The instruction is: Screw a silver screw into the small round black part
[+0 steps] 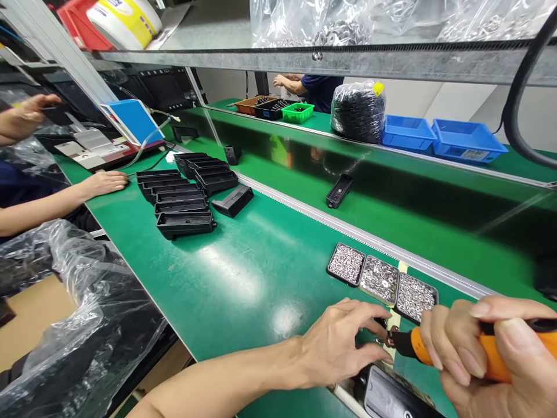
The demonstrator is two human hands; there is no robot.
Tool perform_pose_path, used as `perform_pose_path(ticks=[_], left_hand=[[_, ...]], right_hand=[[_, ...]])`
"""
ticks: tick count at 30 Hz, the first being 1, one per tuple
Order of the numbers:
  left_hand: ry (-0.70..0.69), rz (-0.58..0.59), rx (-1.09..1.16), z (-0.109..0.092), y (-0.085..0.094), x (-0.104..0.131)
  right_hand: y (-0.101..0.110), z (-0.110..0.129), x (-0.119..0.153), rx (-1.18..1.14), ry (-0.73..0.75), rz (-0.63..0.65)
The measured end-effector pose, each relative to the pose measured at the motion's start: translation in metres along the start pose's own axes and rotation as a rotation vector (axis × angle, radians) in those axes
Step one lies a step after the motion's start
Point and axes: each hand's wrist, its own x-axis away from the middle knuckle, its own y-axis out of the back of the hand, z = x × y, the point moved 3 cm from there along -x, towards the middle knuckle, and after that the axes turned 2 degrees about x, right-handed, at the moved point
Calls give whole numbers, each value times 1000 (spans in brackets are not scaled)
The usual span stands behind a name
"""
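My right hand (491,348) is wrapped round an orange and black driver tool (424,343) at the lower right. The tool's tip points left, between the fingertips of my left hand (348,339). That hand's thumb and fingers close round something small at the tip, too small to name. Just below lies a black elongated housing (391,395), partly cut off by the frame's bottom edge. Three small square trays of metal parts stand behind my hands: one with tiny pieces (347,262), one with washers (379,278), one with more small hardware (415,296).
Black housings (185,222) stand in rows on the green table (243,261), with one (234,201) apart. At left, a co-worker's hand (104,182) rests on the table edge. Overhead runs a metal shelf (287,62); blue bins (467,139) stand beyond the divider.
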Motion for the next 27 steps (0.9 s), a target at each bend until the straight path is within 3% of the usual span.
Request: perform_pose_path(ticks=[4, 7, 11, 14, 17, 20, 27], left_hand=[[-7, -12, 8, 2, 9, 2], [-3, -119, 31, 1, 21, 8], [-223, -239, 32, -4, 22, 18], [-408, -133, -43, -5, 6, 26], [-501, 5, -191, -3, -9, 33], [-518, 88, -288, -2, -12, 36], [-494, 101, -318, -10, -3, 32]], right_hand=[[2, -2, -1, -15, -16, -1], [4, -2, -4, -5, -5, -9], [8, -4, -13, 42, 1, 5], [13, -11, -21, 68, -9, 8], [17, -22, -28, 104, -17, -18], [18, -33, -31, 145, -18, -20], [14, -46, -27, 136, 29, 35]])
